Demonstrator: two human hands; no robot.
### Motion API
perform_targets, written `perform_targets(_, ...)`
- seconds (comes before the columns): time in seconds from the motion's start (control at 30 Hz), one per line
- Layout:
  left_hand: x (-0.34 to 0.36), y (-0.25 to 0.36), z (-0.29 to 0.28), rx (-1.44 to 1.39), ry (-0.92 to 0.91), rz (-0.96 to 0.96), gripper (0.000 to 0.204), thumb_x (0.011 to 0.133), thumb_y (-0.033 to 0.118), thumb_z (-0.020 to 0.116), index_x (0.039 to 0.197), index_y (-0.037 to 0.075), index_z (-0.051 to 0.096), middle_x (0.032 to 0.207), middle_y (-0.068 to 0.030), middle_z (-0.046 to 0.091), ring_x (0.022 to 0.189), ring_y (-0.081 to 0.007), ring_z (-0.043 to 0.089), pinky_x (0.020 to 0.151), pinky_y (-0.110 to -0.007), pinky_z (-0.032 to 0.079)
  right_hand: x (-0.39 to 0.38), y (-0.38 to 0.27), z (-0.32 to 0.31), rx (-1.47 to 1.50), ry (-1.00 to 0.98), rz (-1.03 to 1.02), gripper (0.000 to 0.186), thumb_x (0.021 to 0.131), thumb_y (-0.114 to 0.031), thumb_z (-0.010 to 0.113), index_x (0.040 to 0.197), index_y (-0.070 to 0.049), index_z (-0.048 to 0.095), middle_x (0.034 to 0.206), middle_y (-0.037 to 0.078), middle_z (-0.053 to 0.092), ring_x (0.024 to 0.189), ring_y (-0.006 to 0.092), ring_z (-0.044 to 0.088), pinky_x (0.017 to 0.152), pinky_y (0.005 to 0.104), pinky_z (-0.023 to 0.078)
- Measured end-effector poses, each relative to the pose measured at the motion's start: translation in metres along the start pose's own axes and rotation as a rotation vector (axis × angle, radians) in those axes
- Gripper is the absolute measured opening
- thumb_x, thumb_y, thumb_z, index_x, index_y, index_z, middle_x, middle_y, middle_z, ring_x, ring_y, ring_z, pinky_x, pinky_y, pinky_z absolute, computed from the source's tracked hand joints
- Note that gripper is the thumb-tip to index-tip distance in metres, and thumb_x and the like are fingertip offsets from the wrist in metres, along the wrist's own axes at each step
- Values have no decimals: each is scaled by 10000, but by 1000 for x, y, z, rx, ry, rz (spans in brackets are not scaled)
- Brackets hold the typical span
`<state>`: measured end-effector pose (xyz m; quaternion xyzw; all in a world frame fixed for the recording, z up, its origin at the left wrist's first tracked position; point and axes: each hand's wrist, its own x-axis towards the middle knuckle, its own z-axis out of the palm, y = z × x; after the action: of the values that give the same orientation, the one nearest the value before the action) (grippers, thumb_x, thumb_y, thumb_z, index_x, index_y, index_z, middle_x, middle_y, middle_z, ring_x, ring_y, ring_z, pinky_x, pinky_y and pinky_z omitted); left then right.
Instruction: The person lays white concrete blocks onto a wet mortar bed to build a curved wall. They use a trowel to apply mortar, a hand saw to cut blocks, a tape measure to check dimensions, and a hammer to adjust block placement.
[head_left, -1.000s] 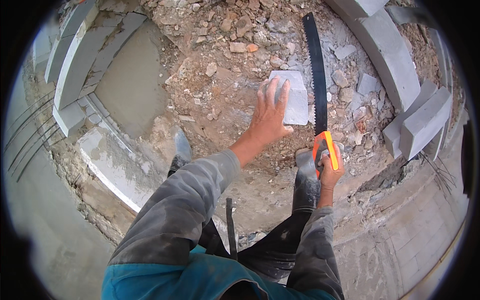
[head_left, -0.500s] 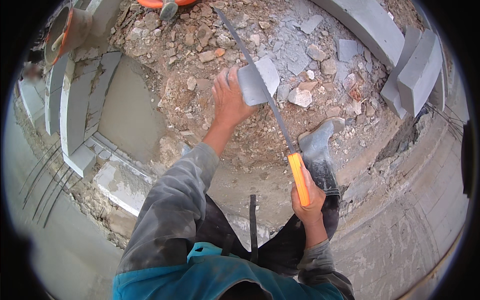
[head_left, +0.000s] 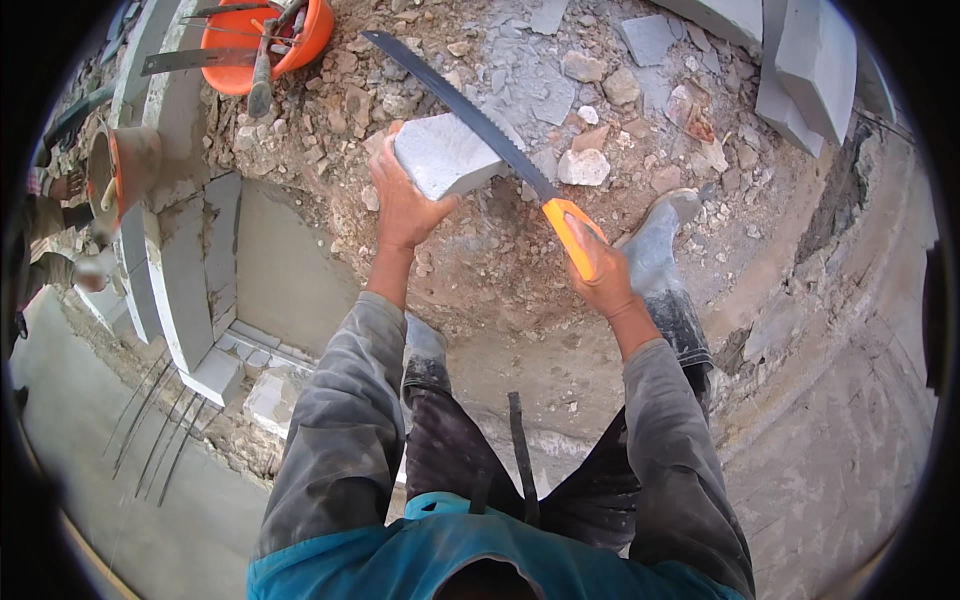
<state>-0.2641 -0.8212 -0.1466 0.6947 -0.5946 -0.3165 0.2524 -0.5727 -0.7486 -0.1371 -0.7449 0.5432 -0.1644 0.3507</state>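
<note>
The curled right hand (head_left: 603,275) grips the saw (head_left: 480,120), swung leftward since a second ago, its blade now overlapping the grey block (head_left: 440,150); the left hand (head_left: 402,208), part-open, clasps that block above rubble (head_left: 345,105).

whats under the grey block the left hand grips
Stony brown dirt shows along the near side of the light grey block. What lies directly beneath is covered by the block, and at its left end by the left hand. I can't tell if it rests on the dirt.
</note>
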Motion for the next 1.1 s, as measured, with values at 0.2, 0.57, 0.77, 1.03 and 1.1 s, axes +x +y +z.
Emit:
perform_targets(0.2,32,-37,-21,-170,-90,-165,1141,494,289,841,1413,-63,265,1345,-266,357,1289,-389,347,1107,-444,323,25,14,-23,9,30,-38,632,769,-68,696,1371,-163,527,1033,126,704,869,323,688,760,405,563)
perform_targets(0.57,15,-19,-5,-15,-24,-97,1126,525,299,828,1414,-61,236,1285,-258,377,1259,-409,351,1105,-473,296,10,-36,-73,-38,-115,-128,677,712,-9,723,1356,-89,530,1051,108,708,861,283,700,753,372,562)
perform_targets(0.77,9,-12,1,-70,48,-64,1055,549,251,818,1408,-37,278,1266,-236,405,1248,-378,381,1088,-444,331,-5,-15,-74,-82,-98,-142,620,763,-12,678,1358,-81,518,1163,146,670,940,309,689,804,389,560)
perform_targets(1.03,7,-20,-20,-295,78,-303,1003,554,235,833,1383,-41,341,1273,-241,431,1181,-376,472,1015,-442,417,-73,-30,-166,-170,-127,65,544,772,-17,666,1306,-53,565,1173,166,670,923,344,695,800,395,569)
perform_targets(1.1,0,-9,-30,-215,65,-233,1015,555,240,833,1394,-37,333,1264,-232,433,1188,-372,465,1027,-438,406,-75,-53,-174,-167,-78,-37,553,757,-7,672,1299,-47,571,1135,172,678,916,342,696,787,393,568)
